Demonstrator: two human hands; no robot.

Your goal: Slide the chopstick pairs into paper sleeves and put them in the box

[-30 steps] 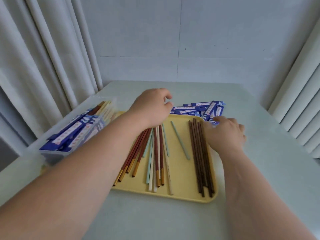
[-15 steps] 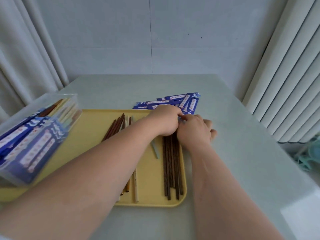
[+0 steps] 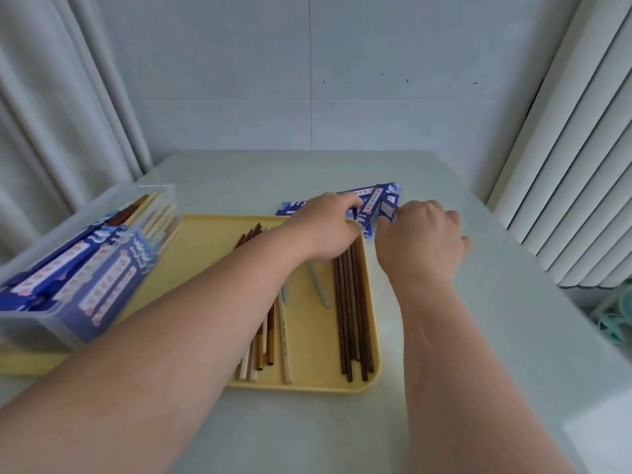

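A yellow tray [image 3: 321,340] holds loose chopsticks: a bundle of dark brown ones [image 3: 352,313] at its right, pale and gold-tipped ones [image 3: 270,347] under my left forearm, and a light blue one [image 3: 321,292]. Blue paper sleeves [image 3: 371,200] lie in a pile on the table just beyond the tray's far right corner. My left hand [image 3: 328,227] reaches over the tray's far edge with its fingertips on the pile. My right hand [image 3: 420,241] pinches one blue sleeve [image 3: 388,208] at the pile's right side. A clear plastic box [image 3: 78,265] at the left holds several sleeved pairs.
The pale table [image 3: 478,336] extends to the right of the tray. White curtains [image 3: 51,114] hang at the left, a ribbed white panel [image 3: 574,165] at the right. A teal object [image 3: 615,316] sits beyond the table's right edge.
Both hands moved from the chopsticks on the tray up to the sleeve pile. My right hand has taken hold of a sleeve. The view shifted rightward.
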